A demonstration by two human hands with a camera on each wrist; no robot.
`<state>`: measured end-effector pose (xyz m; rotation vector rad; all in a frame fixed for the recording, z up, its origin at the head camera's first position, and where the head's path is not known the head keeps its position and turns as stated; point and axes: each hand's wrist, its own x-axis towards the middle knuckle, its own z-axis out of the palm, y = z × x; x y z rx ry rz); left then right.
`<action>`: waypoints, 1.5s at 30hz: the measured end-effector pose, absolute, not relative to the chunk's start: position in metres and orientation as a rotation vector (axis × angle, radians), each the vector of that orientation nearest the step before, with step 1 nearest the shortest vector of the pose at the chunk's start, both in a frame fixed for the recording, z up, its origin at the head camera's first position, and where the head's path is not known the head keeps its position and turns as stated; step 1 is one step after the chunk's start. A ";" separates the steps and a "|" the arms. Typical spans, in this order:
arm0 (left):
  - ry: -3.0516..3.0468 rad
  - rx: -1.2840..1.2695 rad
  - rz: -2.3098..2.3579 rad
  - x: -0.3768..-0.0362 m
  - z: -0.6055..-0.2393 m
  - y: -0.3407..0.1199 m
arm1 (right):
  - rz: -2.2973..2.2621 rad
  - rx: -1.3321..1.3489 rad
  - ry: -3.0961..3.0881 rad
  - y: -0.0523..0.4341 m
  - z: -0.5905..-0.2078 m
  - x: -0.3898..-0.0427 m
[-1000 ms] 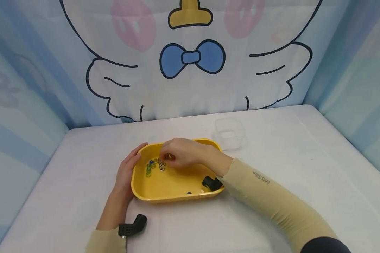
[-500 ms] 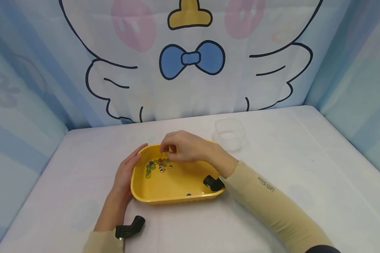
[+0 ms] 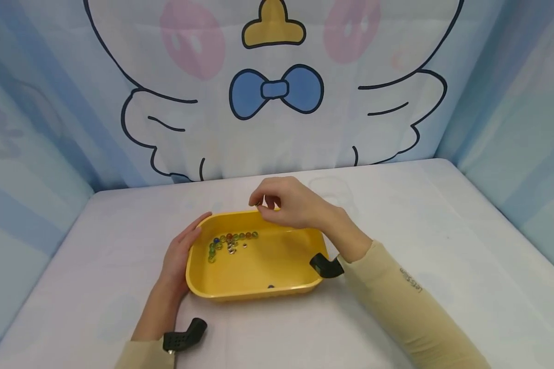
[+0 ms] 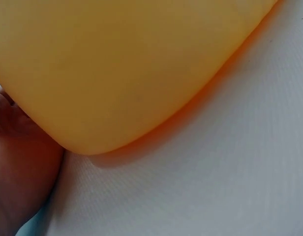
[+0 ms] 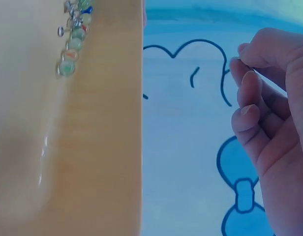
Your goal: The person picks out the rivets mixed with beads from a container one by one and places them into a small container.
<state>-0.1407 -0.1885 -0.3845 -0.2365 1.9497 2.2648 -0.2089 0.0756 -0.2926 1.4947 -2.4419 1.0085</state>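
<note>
Of your hands, the left (image 3: 174,259) lies against the yellow tray's (image 3: 258,266) left side, fingers extended; the right (image 3: 293,202), raised by the back rim, pinches a tiny piece (image 3: 257,204), indistinct, between thumb and forefinger. Marbles (image 3: 229,237) and metallic bits (image 3: 232,251) occupy the tray's back-left area, upon your white counter (image 3: 397,215).

My right hand (image 5: 277,110) fills the right side of the frame, fingers bent, the tips pinching a tiny thing too small to make out. To the left stands the tray (image 5: 109,128), its straight rim running top to bottom. In its upper left, glass marbles (image 5: 67,68) line up, mostly green, beside small shiny pieces (image 5: 60,31). Behind my fingers, the pale blue cloth (image 5: 183,147) bears a bow (image 5: 245,195), lower right.
</note>
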 end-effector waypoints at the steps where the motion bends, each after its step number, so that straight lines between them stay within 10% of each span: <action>1: 1.948 -0.238 2.267 -0.141 -0.384 -0.189 | 1.009 1.487 -2.433 0.078 -0.292 -0.208; 45: 1.914 -0.259 2.297 -0.142 -0.383 -0.188 | 1.201 1.012 -2.397 0.167 -0.316 -0.204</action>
